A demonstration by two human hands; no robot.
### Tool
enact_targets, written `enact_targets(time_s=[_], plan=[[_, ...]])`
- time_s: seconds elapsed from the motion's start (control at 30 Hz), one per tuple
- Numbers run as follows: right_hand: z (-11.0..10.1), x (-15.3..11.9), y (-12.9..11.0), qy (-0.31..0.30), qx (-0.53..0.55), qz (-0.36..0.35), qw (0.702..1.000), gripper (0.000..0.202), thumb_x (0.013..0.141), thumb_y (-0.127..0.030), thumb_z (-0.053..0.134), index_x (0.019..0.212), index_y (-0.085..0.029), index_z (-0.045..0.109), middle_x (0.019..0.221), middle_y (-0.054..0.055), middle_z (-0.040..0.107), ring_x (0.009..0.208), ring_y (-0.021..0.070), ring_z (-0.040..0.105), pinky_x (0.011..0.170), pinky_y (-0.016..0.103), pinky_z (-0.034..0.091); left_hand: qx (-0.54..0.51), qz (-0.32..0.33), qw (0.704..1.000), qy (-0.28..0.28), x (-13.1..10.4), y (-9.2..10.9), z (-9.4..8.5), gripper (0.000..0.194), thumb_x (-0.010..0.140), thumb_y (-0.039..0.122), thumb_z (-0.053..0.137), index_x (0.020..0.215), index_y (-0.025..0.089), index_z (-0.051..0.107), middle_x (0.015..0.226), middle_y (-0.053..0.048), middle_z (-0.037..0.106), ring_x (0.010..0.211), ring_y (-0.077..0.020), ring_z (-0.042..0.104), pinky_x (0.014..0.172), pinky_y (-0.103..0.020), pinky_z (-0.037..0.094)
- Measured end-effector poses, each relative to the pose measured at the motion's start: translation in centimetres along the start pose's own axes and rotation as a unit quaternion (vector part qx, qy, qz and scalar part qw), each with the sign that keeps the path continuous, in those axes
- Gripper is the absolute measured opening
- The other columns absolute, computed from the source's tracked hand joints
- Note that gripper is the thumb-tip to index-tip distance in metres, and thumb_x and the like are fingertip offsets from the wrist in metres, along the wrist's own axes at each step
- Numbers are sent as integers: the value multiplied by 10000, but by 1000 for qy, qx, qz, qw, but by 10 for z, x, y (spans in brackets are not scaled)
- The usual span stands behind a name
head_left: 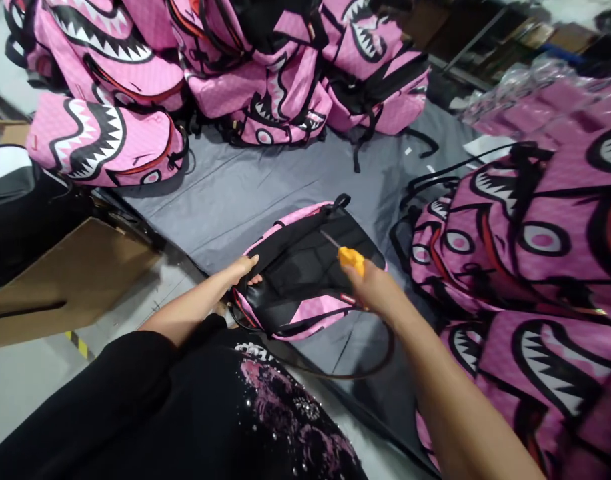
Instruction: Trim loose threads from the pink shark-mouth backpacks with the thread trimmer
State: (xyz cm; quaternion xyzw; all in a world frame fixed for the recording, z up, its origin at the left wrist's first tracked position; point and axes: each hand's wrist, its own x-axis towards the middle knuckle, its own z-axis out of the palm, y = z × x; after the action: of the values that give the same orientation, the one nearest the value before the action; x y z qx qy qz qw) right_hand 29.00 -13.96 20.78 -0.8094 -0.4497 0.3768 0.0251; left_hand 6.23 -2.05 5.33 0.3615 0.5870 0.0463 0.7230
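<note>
A pink and black backpack (pixel 310 260) lies on the grey cloth in front of me, its black back panel facing up. My left hand (pixel 245 270) grips the near-left edge of it, thumb on top and some fingers tucked at the strap. My right hand (pixel 368 283) is closed around a yellow-handled tool (pixel 351 259) with a thin metal tip, held over the panel. Blur hides the tool's exact kind. A dark brown cord or strap (pixel 380 363) loops below my right hand; where it attaches is unclear.
Pink shark-mouth backpacks (pixel 280 100) are heaped along the far side, with one (pixel 105 143) at the far left. More backpacks (pixel 510 247) are stacked on the right, near plastic-wrapped pink goods (pixel 550 100). An open cardboard box (pixel 75 280) stands left of the table (pixel 225 200).
</note>
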Motion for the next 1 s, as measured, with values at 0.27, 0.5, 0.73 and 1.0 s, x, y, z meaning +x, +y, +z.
enact_targets(time_s=[0.27,0.5,0.73,1.0], plan=[[-12,-18,21,50,-45,75,995,466,972,-463,396,1226,-96,531,490,-4,543,427,175,552,462,251,399,538,348,757,130,-38,-39,52,652,856,408,645,1459,358,405,1462,-172,395,1219,-357,460,968,-498,380],[-23,-57,65,-70,-59,135,987,460,972,-508,368,1143,-126,557,505,18,562,424,186,566,446,264,409,587,422,684,100,-61,-45,72,564,918,434,533,1444,251,442,1575,-190,233,1416,-380,236,1065,-531,285],[-35,-94,99,-19,-71,194,978,402,979,-447,371,1139,-117,535,548,13,579,464,175,574,489,255,412,646,434,625,-69,-67,-63,124,629,856,260,607,1450,186,414,1444,-206,438,1175,-320,492,916,-453,431],[-8,-129,145,-26,117,153,981,397,945,-562,376,938,-184,500,454,-26,520,392,162,527,434,250,392,249,209,943,-64,-33,-25,98,337,982,391,393,1084,185,640,1068,-120,716,938,-231,671,706,-310,529]])
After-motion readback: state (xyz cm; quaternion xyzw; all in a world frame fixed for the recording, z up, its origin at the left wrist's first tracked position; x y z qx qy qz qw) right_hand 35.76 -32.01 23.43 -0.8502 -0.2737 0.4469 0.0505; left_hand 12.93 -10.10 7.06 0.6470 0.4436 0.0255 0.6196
